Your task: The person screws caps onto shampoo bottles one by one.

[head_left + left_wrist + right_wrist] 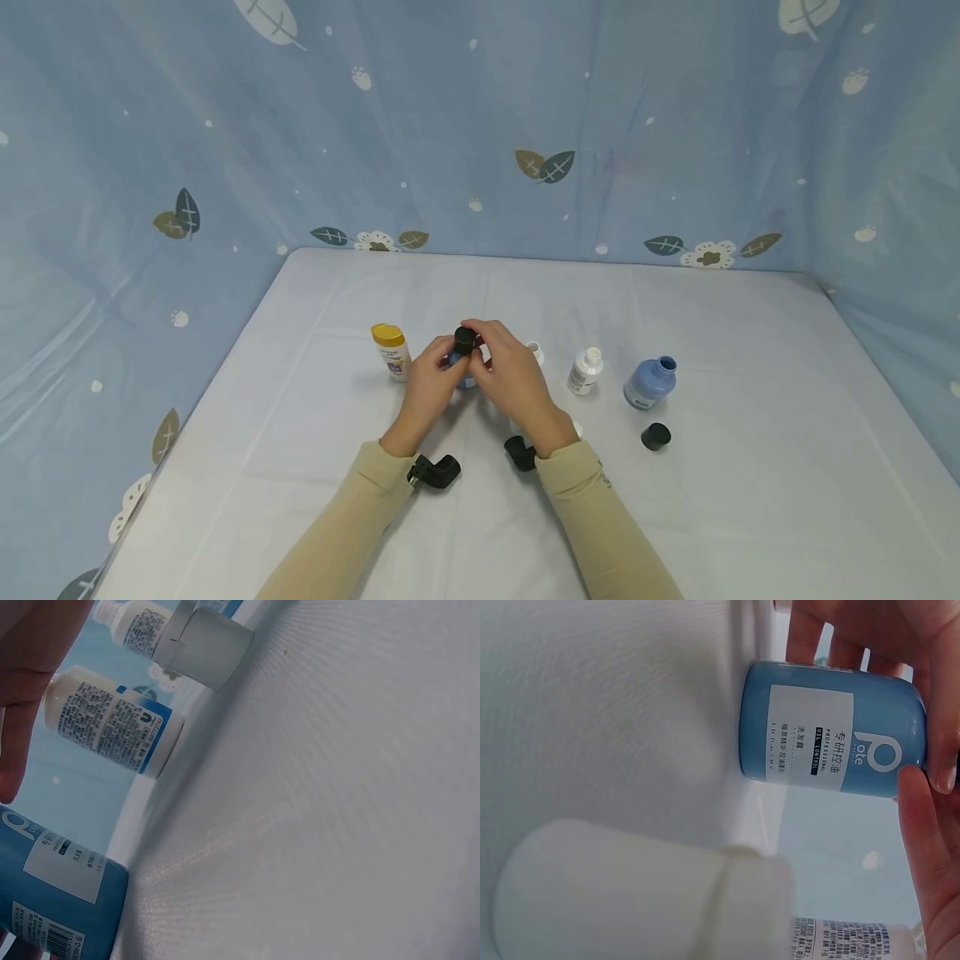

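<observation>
Blue btl (825,727) gripped by L hand (426,383); black cap (465,337) prob. pinched by R hand (519,383) (grip part-hidden);
yellow-topped btl (395,358) & 2nd black cap (656,436) set on tabletop (757,467)

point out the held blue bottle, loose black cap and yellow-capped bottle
Held blue bottle (821,729), right wrist view, white label
Loose black cap (656,437), head view, its middle
Yellow-capped bottle (392,355), head view, its white body

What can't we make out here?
Head: body of the white bottle, mostly hidden by the right hand.
Head: small print on the yellow-capped bottle, too small.
Left wrist: top of the held blue bottle, cut off by the left edge.
Right wrist: near pale container, blurred, cut off by bottom edge.
</observation>
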Tool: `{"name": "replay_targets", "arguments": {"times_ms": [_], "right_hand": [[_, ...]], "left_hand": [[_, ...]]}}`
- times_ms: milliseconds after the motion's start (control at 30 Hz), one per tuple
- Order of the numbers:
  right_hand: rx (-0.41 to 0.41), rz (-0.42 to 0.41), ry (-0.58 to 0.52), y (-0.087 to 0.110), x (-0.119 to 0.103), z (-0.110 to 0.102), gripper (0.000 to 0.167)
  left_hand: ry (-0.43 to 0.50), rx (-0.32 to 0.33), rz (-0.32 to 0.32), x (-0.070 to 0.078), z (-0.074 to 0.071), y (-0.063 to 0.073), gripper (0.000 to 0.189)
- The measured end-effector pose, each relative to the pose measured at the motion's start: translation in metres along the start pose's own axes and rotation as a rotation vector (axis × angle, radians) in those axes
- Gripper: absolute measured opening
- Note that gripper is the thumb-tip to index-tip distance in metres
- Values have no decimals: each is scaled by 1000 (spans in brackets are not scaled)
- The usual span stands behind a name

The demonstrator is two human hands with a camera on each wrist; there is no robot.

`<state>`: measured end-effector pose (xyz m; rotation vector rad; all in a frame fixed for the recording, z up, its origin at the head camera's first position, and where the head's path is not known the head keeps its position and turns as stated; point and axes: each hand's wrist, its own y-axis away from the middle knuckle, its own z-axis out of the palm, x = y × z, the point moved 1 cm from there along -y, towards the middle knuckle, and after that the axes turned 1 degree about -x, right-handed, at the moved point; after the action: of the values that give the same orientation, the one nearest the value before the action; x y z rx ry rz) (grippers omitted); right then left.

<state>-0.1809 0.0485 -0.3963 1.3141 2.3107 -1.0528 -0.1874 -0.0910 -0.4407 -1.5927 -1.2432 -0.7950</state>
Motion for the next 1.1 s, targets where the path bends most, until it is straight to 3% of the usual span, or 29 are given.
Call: {"name": "replay_targets", "arguments": {"times_ms": [200, 300, 400, 533, 1100], "right_hand": [[14, -48, 20, 1, 2, 0, 43], [17, -61, 29, 0, 2, 0, 41], [20, -68, 34, 0, 1, 1, 39], [14, -62, 31, 0, 1, 0, 39], [12, -70, 19, 1, 3, 0, 37]], "left_hand": [[6, 1, 10, 1, 1, -1, 23], [8, -5, 4, 17, -2, 3, 22], [2, -9, -7, 17, -2, 3, 20], [2, -10, -8, 1, 1, 0, 20], [-9, -8, -6, -1, 1, 0, 20]]}}
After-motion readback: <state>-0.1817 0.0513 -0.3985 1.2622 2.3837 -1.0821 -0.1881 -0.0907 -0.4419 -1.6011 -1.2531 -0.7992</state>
